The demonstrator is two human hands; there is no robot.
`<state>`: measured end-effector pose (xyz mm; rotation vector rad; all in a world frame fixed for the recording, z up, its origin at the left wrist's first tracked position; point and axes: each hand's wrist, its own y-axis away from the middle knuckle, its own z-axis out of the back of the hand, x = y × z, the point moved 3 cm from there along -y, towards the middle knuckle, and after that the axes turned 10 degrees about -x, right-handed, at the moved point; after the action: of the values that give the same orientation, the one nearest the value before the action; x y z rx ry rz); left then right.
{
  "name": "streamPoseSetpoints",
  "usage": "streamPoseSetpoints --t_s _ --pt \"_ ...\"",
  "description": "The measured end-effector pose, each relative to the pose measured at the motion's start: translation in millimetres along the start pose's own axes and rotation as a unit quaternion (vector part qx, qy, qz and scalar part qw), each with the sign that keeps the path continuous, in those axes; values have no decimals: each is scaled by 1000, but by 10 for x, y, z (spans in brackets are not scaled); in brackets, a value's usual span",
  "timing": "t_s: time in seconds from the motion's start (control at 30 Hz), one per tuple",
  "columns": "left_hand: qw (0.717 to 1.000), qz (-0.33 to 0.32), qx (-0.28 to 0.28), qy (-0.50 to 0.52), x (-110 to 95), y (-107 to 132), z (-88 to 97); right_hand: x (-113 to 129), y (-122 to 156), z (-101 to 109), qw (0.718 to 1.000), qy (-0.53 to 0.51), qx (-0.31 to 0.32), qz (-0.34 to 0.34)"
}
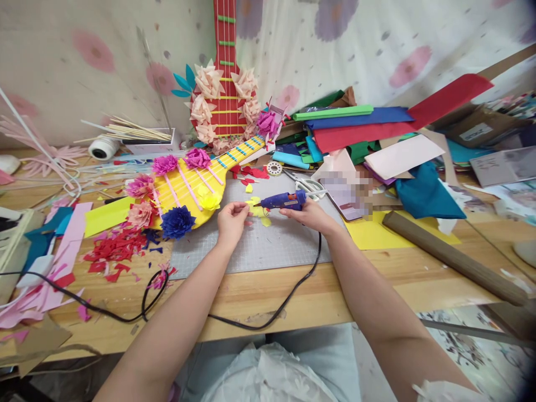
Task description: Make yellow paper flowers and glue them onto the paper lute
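Note:
My right hand (307,215) is wrapped round a blue glue gun (285,201), its nozzle pointing left. Just before the nozzle, my left hand (232,222) pinches a small yellow paper piece (253,204); its exact shape is partly hidden by the fingers. More yellow scraps lie beneath on the grey cutting mat (209,254). Beside my left hand rests a yellow paper guitar (176,187) with pink strips and paper flowers. A dark blue flower (178,222) and a yellow flower (208,198) sit on its lower body.
A red paper guitar (226,106) stands behind. Paper sheets (364,131), scissors (310,187) and a phone (342,195) lie right, along with a brown roll (452,257). Red scraps (115,245) lie left. The glue gun's black cord (288,301) loops across the front edge.

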<state>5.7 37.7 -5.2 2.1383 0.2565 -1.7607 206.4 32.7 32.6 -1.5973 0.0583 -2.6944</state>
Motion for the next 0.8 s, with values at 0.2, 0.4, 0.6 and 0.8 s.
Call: streamPoseSetpoints --t_s 0.2,0.4,0.6,0.8 --pt "1000 10 -2 8 -4 -6 -1 -21 -11 -29 1000 15 8 -3" --pt "999 25 -7 18 -46 3 -1 -42 -7 26 1000 22 8 -10" --pt "998 56 -1 39 -95 21 13 -147 -125 32 992 38 -121 -23" --pt "988 114 14 105 -92 39 9 -253 -319 -66 965 162 -207 -7"
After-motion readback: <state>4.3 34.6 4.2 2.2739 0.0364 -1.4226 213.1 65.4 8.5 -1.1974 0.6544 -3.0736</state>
